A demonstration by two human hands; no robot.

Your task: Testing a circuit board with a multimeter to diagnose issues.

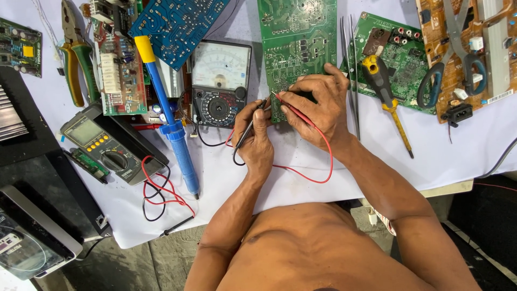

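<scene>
Probes in left hand [257, 141] and right hand [318, 108] on green circuit board [296, 48].

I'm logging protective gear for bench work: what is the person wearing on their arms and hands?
Nothing. The left hand and right hand are bare, with no gloves, and no rings, watch or wrist strap that can be seen. Both forearms are uncovered, without sleeves.
</scene>
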